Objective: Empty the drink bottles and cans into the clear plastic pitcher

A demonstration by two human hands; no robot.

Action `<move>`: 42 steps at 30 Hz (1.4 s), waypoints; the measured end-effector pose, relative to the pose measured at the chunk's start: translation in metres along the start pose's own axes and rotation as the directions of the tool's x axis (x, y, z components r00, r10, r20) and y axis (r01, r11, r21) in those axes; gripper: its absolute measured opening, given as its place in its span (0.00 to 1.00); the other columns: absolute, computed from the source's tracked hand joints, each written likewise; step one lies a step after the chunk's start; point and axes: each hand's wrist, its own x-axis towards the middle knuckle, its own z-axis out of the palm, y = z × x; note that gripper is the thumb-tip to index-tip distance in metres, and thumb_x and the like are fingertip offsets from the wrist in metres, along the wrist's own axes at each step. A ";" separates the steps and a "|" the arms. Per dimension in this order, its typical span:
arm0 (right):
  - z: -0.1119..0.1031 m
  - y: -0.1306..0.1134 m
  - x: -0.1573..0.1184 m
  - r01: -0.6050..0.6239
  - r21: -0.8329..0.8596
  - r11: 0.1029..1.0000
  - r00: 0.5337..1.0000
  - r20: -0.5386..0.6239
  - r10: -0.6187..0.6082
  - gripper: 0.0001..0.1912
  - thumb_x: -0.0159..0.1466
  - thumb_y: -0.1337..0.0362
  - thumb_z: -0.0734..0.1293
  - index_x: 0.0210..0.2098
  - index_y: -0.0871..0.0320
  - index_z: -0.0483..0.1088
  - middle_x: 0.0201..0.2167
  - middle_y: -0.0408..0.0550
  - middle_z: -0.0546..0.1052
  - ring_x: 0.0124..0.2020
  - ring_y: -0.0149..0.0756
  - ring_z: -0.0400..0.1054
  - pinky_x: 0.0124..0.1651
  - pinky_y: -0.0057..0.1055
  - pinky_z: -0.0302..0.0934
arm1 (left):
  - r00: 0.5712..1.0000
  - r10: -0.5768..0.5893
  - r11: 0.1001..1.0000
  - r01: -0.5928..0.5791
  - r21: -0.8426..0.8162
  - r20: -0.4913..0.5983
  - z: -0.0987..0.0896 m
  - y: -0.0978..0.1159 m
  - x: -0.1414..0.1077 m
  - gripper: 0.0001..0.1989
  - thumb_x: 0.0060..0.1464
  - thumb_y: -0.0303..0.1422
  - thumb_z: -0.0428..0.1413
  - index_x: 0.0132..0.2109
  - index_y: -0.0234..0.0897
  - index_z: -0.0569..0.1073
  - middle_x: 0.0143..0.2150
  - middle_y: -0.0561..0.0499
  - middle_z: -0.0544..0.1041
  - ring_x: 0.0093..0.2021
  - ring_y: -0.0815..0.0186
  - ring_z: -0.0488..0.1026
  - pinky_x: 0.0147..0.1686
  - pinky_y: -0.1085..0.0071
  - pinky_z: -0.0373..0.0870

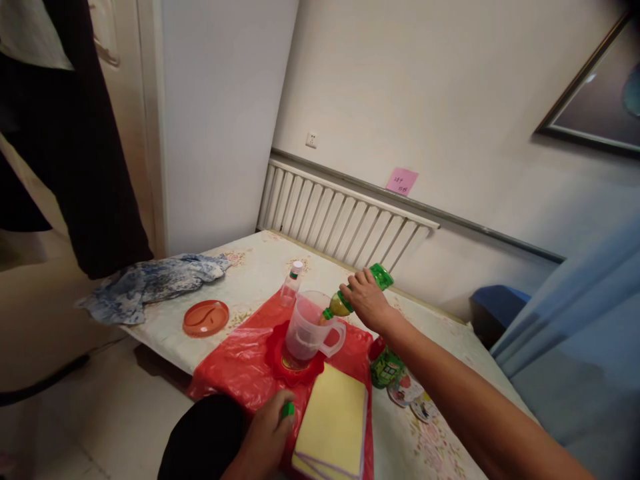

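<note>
My right hand (367, 298) is wrapped round a green-labelled drink bottle (341, 305), tipped so that its neck points down to the left at the rim of a clear plastic measuring jug (304, 331). The jug stands upright on a red scalloped plate (274, 357), its handle towards the right. Low in front, my left hand (270, 427) pinches a small green bottle cap (288, 409). Just right of that hand lies a yellow cloth (333, 420), folded. Whether liquid is flowing from the bottle is hard to make out.
A red plastic sheet (225, 363) covers part of the flowered tablecloth (260, 257). Behind the jug stands a clear bottle with a white cap (291, 283). An orange divided dish (205, 318) and a crumpled blue cloth (165, 283) lie left. A green can (386, 368) stands right.
</note>
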 end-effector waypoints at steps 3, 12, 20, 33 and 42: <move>0.000 -0.002 0.002 0.012 -0.002 1.000 1.000 -0.008 -0.012 0.13 0.65 0.70 0.60 0.47 0.58 0.71 0.43 0.57 0.73 0.50 0.50 0.59 0.63 0.51 0.34 | 1.000 -0.001 1.000 0.001 0.013 0.009 -0.001 0.003 0.000 0.16 0.48 0.31 0.46 0.44 0.35 0.71 0.42 0.46 0.78 0.45 0.58 0.74 0.47 0.66 0.67; -0.002 -0.004 0.005 0.044 -0.032 0.999 0.996 -0.073 -0.046 0.11 0.65 0.71 0.61 0.44 0.60 0.72 0.40 0.55 0.73 0.49 0.50 0.61 0.63 0.52 0.39 | 1.000 -0.023 0.999 0.023 0.023 0.014 0.004 0.001 0.003 0.16 0.47 0.33 0.47 0.43 0.35 0.72 0.36 0.49 0.76 0.38 0.60 0.72 0.40 0.68 0.66; -0.003 -0.008 0.005 0.043 -0.034 0.998 0.996 -0.072 -0.046 0.10 0.65 0.70 0.61 0.44 0.59 0.72 0.40 0.54 0.73 0.49 0.50 0.61 0.63 0.51 0.40 | 0.999 -0.047 0.999 0.047 0.028 0.018 0.001 0.008 0.003 0.19 0.46 0.33 0.47 0.45 0.34 0.73 0.37 0.48 0.76 0.38 0.58 0.71 0.41 0.67 0.65; 0.000 -0.009 -0.005 -0.151 0.158 0.976 0.986 0.097 0.137 0.15 0.63 0.70 0.60 0.49 0.58 0.69 0.45 0.57 0.72 0.51 0.51 0.59 0.61 0.50 0.38 | 0.999 -0.042 0.998 0.042 -0.035 0.001 0.005 0.007 0.003 0.18 0.45 0.34 0.48 0.44 0.35 0.72 0.33 0.49 0.74 0.35 0.59 0.70 0.38 0.67 0.65; 0.015 -0.016 -0.050 -0.379 0.275 0.883 0.920 0.216 0.328 0.20 0.60 0.64 0.64 0.52 0.56 0.67 0.44 0.55 0.73 0.45 0.47 0.63 0.46 0.39 0.52 | 0.994 -0.075 0.985 0.063 -0.158 -0.073 0.003 0.014 0.013 0.19 0.43 0.38 0.51 0.43 0.36 0.72 0.28 0.54 0.68 0.32 0.61 0.69 0.35 0.69 0.65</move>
